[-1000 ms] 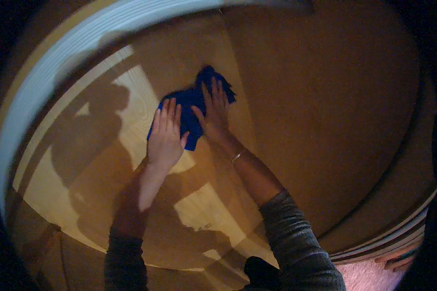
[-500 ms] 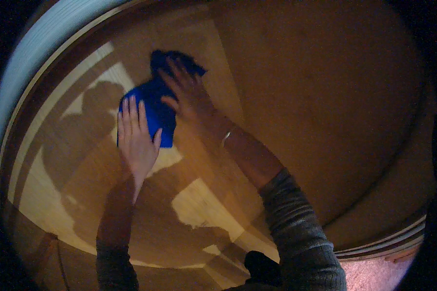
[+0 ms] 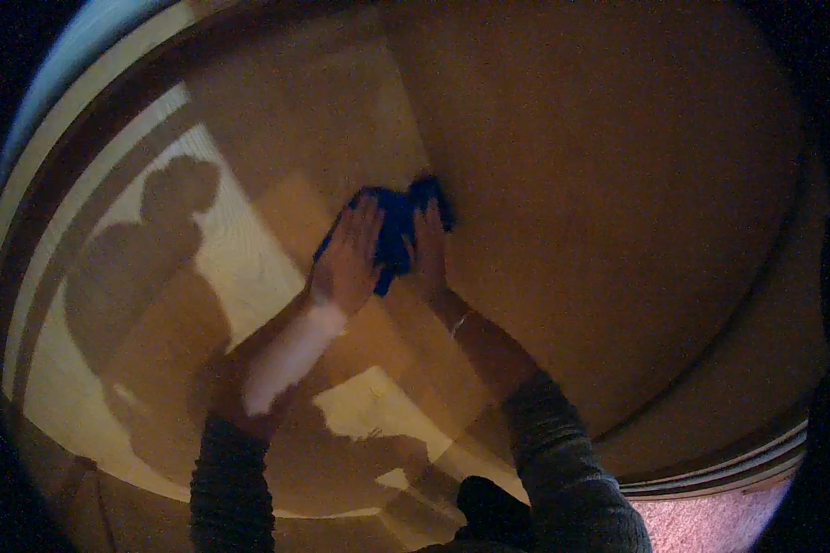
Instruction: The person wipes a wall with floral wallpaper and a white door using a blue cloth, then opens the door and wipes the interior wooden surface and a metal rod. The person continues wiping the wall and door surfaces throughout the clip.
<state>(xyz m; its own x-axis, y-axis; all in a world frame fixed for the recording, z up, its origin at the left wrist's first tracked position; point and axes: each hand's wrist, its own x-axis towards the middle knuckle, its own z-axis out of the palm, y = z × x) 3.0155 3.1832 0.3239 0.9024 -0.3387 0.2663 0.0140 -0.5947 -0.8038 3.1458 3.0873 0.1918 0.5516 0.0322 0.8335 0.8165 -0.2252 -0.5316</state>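
Note:
A dark blue cloth [image 3: 396,228], somewhat bunched, lies on a wide wooden surface [image 3: 599,221]. My left hand [image 3: 346,263] rests on the cloth's left part, palm down with fingers stretched out. Just to its right, my right hand [image 3: 429,253] presses on the cloth's right part, its fingers also extended and slightly blurred. Both palms face down, so the cloth directly beneath them is hidden. A thin bracelet circles my right wrist.
Bright light patches [image 3: 263,267] and shadows fall across the left of the wood. A pale curved rim [image 3: 28,157] bounds the far left. At the lower right lies pinkish carpet [image 3: 710,516]. Something dark [image 3: 489,511] shows at the bottom middle.
Both hands and the blue cloth have moved right and nearer to me. My hands are now closer together, and the cloth looks more bunched.

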